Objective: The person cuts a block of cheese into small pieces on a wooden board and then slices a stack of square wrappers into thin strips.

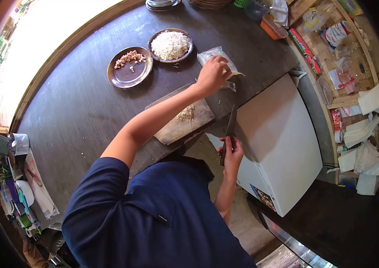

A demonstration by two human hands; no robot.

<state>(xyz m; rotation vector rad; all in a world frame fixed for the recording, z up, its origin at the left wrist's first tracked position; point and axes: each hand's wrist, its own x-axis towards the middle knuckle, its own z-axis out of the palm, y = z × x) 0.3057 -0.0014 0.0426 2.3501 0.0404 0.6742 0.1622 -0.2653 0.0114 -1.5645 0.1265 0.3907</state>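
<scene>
My left hand [215,75] reaches across the wooden cutting board [168,134] to a plastic packet [214,53]. Its fingers are curled together over the packet's near side; what they pinch is hidden. A knife [232,121] is in my right hand [232,152], the blade pointing away from me beside the board. Pale thin shreds [186,115] lie on the board, partly behind my left forearm. Beyond it are a brown plate [127,80] with chopped brownish bits [129,58] and a second dark plate [191,47] heaped with pale shreds [169,44].
A white chest-like surface [283,134] adjoins the dark table [73,116] on the right. Orange container [273,27] and stacked plates [162,4] stand at the back. A woven wall rack [354,85] holds packets and papers. Utensils and a knife [34,177] sit at the left edge.
</scene>
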